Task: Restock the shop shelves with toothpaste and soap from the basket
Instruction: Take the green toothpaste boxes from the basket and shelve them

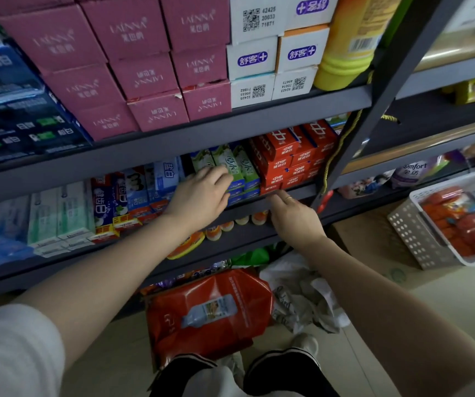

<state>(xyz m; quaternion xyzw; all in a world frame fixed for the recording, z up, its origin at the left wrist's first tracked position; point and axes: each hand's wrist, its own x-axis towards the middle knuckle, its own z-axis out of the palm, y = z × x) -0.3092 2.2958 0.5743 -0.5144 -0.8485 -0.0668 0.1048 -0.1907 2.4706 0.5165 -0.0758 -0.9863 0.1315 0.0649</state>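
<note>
On the middle shelf (293,196) stand green-and-blue toothpaste boxes (246,167) beside a stack of red toothpaste boxes (290,159). My left hand (201,193) lies with straight fingers against the front ends of the green boxes. My right hand (293,216) hovers at the shelf's front edge just below the red stack, fingers loosely bent and holding nothing. The white perforated basket (419,233) sits on a cardboard box at the right, holding several red packs (471,224).
Pink boxes (133,67) and white boxes (276,58) fill the upper shelf beside a yellow bottle (348,44). More toothpaste boxes (67,216) line the middle shelf's left part. A red refill pouch (210,313) and crumpled plastic bags (307,302) lie on the floor by my feet.
</note>
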